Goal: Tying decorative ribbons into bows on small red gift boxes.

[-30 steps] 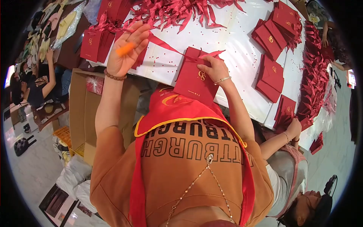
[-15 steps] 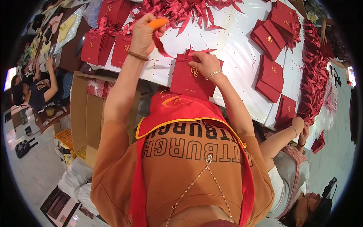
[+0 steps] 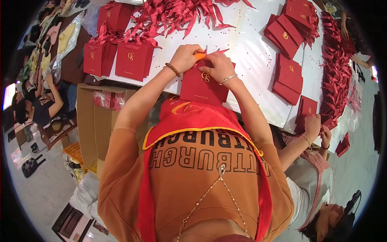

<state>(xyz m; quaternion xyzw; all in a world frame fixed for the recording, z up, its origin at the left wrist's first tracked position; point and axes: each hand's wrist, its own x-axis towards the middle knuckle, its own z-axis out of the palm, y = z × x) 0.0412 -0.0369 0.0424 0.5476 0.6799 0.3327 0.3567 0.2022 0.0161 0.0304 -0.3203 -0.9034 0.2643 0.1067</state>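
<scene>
A red paper bag [image 3: 202,88] with gold print lies at the table's near edge, against my red apron [image 3: 193,115]. My right hand [image 3: 219,67] grips its top edge, thumb on the front face. My left hand [image 3: 186,58] is closed at the bag's upper left corner, beside the right fingertips. A small orange piece [image 3: 199,56] shows at the left fingertips; whether it is worn or held I cannot tell. Red ribbon ends [image 3: 222,51] stick out behind the bag's top. The fingers mostly hide the ribbon between my hands.
Loose red ribbons [image 3: 177,14] lie heaped on the white table [image 3: 250,80]. Red bags [image 3: 132,59] stand at the left, with more stacks [image 3: 288,76] at the right. A cardboard box [image 3: 90,121] sits below the table's left edge. At the right, a co-worker's hand [image 3: 312,127] touches another bag.
My left hand has come down and right, from above the table to the bag's top, bringing the ribbon and the orange piece. My right hand stays on the bag.
</scene>
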